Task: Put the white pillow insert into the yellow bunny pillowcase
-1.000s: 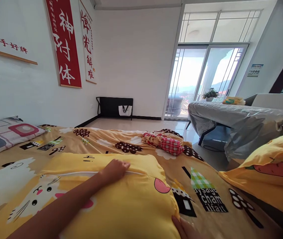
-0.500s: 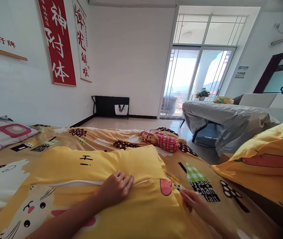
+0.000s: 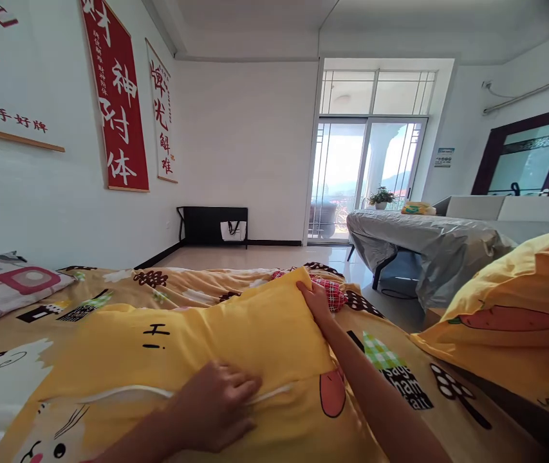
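Note:
A yellow pillow (image 3: 274, 328) with a cat print and a white zipper (image 3: 124, 390) lies across the bed in front of me. My right hand (image 3: 315, 298) is closed on its far right corner, which stands raised, with the thumb on the near face. Over the zipper line, my left hand (image 3: 219, 402) rests low on the pillow with its fingers curled in. Motion blurs this hand, and whatever its fingers grip is hidden beneath them.
A patterned bedspread (image 3: 390, 376) lies under the pillow. Behind the raised corner is a red checked cloth item (image 3: 334, 296). Another yellow pillow (image 3: 520, 334) sits at right, a grey-and-white pillow (image 3: 13, 286) at left. Beyond stands a plastic-covered table (image 3: 428, 231).
My right hand has moved from the pillow's right side up to its far corner and taken hold, lifting it. My left hand has shifted slightly lower. The view has tilted up.

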`<state>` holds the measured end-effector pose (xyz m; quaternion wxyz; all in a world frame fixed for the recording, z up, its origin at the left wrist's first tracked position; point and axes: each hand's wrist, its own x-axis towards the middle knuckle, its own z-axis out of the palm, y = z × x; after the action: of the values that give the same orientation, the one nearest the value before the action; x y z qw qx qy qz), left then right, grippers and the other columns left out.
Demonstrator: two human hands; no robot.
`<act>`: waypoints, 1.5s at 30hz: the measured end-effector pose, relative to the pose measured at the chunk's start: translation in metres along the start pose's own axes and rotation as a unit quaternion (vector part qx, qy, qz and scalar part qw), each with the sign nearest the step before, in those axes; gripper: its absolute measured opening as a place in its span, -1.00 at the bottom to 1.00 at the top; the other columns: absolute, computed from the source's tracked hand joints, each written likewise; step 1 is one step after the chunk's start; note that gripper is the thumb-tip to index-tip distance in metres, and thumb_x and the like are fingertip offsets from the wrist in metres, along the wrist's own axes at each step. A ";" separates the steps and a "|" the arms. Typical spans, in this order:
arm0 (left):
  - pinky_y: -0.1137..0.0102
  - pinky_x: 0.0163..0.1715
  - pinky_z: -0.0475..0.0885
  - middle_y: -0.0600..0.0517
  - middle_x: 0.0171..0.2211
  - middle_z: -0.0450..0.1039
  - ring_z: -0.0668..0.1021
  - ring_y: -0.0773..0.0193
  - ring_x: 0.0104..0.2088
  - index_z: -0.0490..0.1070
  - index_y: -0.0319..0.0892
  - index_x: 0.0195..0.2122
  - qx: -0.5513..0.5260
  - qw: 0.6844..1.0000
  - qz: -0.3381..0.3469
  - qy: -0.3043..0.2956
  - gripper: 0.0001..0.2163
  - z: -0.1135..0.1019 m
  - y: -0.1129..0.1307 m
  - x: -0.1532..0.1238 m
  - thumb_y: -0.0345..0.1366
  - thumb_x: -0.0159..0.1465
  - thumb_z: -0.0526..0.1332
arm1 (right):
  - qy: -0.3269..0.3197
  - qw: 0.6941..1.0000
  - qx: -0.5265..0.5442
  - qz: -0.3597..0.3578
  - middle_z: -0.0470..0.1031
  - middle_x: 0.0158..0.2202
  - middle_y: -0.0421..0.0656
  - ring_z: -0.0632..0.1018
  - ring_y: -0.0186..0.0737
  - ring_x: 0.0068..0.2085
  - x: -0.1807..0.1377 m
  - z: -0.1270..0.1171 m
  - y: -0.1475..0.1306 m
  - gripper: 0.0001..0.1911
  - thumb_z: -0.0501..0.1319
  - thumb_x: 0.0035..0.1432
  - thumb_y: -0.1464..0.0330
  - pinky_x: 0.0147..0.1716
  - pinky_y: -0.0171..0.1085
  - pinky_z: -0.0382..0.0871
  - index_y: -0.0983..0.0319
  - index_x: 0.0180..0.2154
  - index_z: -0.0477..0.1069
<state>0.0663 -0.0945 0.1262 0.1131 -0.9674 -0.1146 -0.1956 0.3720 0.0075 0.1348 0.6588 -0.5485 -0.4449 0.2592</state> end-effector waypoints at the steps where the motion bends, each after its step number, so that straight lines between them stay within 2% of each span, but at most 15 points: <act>1: 0.41 -0.45 0.30 0.05 -0.49 0.45 0.47 0.29 -0.48 0.44 -0.15 -0.32 -0.059 0.998 -0.027 -0.018 -0.76 -0.014 -0.011 0.007 -0.18 0.32 0.04 | 0.000 1.000 0.002 -0.014 0.47 -0.51 -0.19 0.45 -0.26 -0.47 -0.003 -0.004 -0.007 -0.62 0.30 -0.19 0.09 -0.50 -0.32 0.33 0.27 -0.45 0.41; 3: 0.44 -0.45 0.28 0.05 -0.53 0.42 0.45 0.31 -0.49 0.42 -0.15 -0.45 -0.123 0.984 -0.126 0.017 -0.64 -0.037 -0.039 0.027 -0.13 0.36 -0.03 | -0.009 1.000 0.004 -0.029 0.49 -0.49 -0.18 0.45 -0.26 -0.47 -0.013 -0.013 -0.022 -0.58 0.30 -0.18 0.05 -0.50 -0.32 0.33 0.28 -0.42 0.42; 5: 0.42 -0.39 0.30 0.01 -0.44 0.47 0.48 0.26 -0.41 0.45 -0.16 -0.36 -0.122 0.952 -0.264 0.093 -0.67 -0.045 -0.072 0.047 -0.11 0.34 -0.02 | -0.013 0.999 0.006 -0.039 0.50 -0.48 -0.17 0.45 -0.27 -0.47 -0.021 -0.020 -0.037 -0.54 0.29 -0.17 0.00 -0.50 -0.32 0.32 0.28 -0.41 0.42; 8: 0.40 -0.36 0.32 -0.01 -0.36 0.49 0.49 0.20 -0.35 0.46 -0.17 -0.32 -0.206 0.912 -0.353 0.038 -0.62 -0.032 -0.111 0.065 0.01 0.29 0.00 | 0.012 0.996 -0.022 -0.080 0.48 -0.50 -0.16 0.42 -0.29 -0.50 -0.027 -0.028 -0.054 -0.51 0.27 -0.13 -0.04 -0.54 -0.33 0.28 0.28 -0.45 0.40; 12: 0.43 -0.50 0.22 0.07 -0.53 0.35 0.38 0.28 -0.50 0.35 -0.19 -0.50 -0.351 0.874 -0.334 -0.046 -0.48 -0.010 -0.117 0.060 0.18 0.23 -0.05 | 0.049 0.988 -0.110 -0.100 0.45 -0.56 -0.16 0.42 -0.26 -0.52 -0.022 -0.039 -0.049 -0.54 0.24 -0.09 -0.04 -0.58 -0.33 0.26 0.26 -0.51 0.38; 18: 0.43 -0.55 0.07 0.12 -0.65 0.11 0.19 0.37 -0.57 0.11 -0.18 -0.64 -0.281 0.903 -0.323 0.029 -0.51 -0.017 -0.103 0.051 0.14 0.22 0.00 | 0.031 0.983 -0.168 -0.072 0.51 -0.52 -0.07 0.54 -0.11 -0.41 -0.009 -0.045 -0.032 -0.64 0.20 0.01 0.09 -0.40 -0.20 0.42 0.27 -0.44 0.45; 21: 0.42 -0.55 0.08 0.11 -0.65 0.16 0.22 0.35 -0.57 0.11 -0.16 -0.64 -0.244 0.905 -0.347 0.042 -0.52 -0.015 -0.111 0.051 0.12 0.22 -0.02 | 0.074 0.965 -0.220 -0.120 0.54 -0.22 0.04 0.52 0.02 -0.10 -0.034 -0.043 -0.050 -0.66 0.20 0.04 0.18 -0.08 -0.02 0.36 0.28 -0.23 0.47; 24: 0.42 -0.51 0.18 0.07 -0.59 0.31 0.35 0.29 -0.52 0.20 -0.17 -0.60 -0.205 0.909 -0.362 0.002 -0.53 0.001 -0.123 0.053 0.11 0.25 -0.06 | 0.016 0.889 -0.318 -0.328 0.40 0.10 0.03 0.34 -0.01 0.17 -0.090 -0.027 -0.064 -0.58 0.08 0.20 0.21 0.15 0.03 0.12 0.21 0.05 0.36; 26: 0.41 -0.41 0.28 0.00 -0.46 0.46 0.47 0.21 -0.41 0.31 -0.18 -0.52 -0.174 0.911 -0.372 -0.039 -0.53 0.018 -0.130 0.054 0.07 0.29 -0.11 | -0.152 0.812 -0.395 -0.403 0.28 0.23 -0.03 0.23 -0.06 0.26 -0.127 -0.009 -0.057 -0.54 0.02 0.29 0.20 0.20 0.01 0.02 0.13 0.18 0.26; 28: 0.38 -0.27 0.34 -0.10 -0.25 0.54 0.53 0.13 -0.24 0.41 -0.21 -0.34 -0.152 0.905 -0.390 -0.073 -0.56 0.038 -0.133 0.051 0.01 0.31 -0.11 | -0.271 0.768 -0.449 -0.366 0.14 0.31 -0.04 0.14 -0.07 0.31 -0.148 0.009 -0.037 -0.47 -0.01 0.31 0.15 0.23 0.03 -0.05 0.10 0.26 0.14; 32: 0.32 0.02 0.29 -0.18 0.13 0.38 0.42 0.09 0.11 0.34 -0.24 0.05 -0.130 0.888 -0.416 -0.144 -0.57 0.070 -0.129 0.026 -0.10 0.31 -0.06 | -0.356 0.776 -0.483 -0.195 0.02 0.35 0.02 0.05 -0.06 0.35 -0.142 0.027 0.006 -0.34 -0.08 0.30 0.03 0.25 0.02 -0.09 0.19 0.32 0.01; 37: 0.21 0.17 0.18 -0.06 0.20 0.30 0.35 0.10 0.19 0.35 -0.09 0.09 -0.078 0.874 -0.440 -0.192 -0.55 0.071 -0.122 -0.002 -0.03 0.34 -0.11 | -0.419 0.741 -0.488 -0.192 0.00 0.33 0.18 0.07 0.11 0.33 -0.128 0.027 -0.002 -0.13 0.02 0.18 -0.09 0.21 0.03 -0.01 0.32 0.33 -0.03; 39: 0.07 0.16 0.16 -0.15 0.13 0.38 0.37 -0.04 0.17 0.40 -0.14 0.03 -0.037 0.865 -0.466 -0.184 -0.54 0.064 -0.119 -0.004 0.01 0.31 -0.07 | -0.420 0.726 -0.508 -0.198 0.17 0.26 0.19 0.23 0.13 0.25 -0.132 0.030 -0.012 -0.16 0.08 0.15 -0.06 0.13 -0.01 0.11 0.33 0.29 0.05; 42: 0.01 0.09 0.21 -0.29 0.02 0.44 0.41 -0.12 0.11 0.42 -0.26 -0.04 0.024 0.862 -0.484 -0.145 -0.60 0.047 -0.108 0.000 -0.11 0.31 -0.02 | -0.349 0.721 -0.567 -0.190 0.48 -0.05 0.09 0.49 -0.01 -0.03 -0.142 0.042 -0.018 -0.58 0.03 0.25 0.25 -0.07 -0.14 0.26 0.30 0.07 0.33; 45: 0.17 0.04 0.28 -0.24 -0.02 0.45 0.44 0.05 0.04 0.39 -0.27 -0.06 0.097 0.941 -0.323 0.005 -0.71 0.029 -0.083 0.008 -0.32 0.31 -0.03 | -0.296 0.726 -0.593 -0.187 0.53 -0.21 0.06 0.52 -0.10 -0.15 -0.140 0.058 -0.016 -0.69 -0.03 0.18 0.53 -0.18 -0.21 0.26 0.30 -0.16 0.44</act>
<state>0.0621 -0.0065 0.1177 0.1380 -0.8614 -0.4392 -0.2145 0.2528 -0.0845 0.1081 0.0699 -0.6287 -0.7737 -0.0364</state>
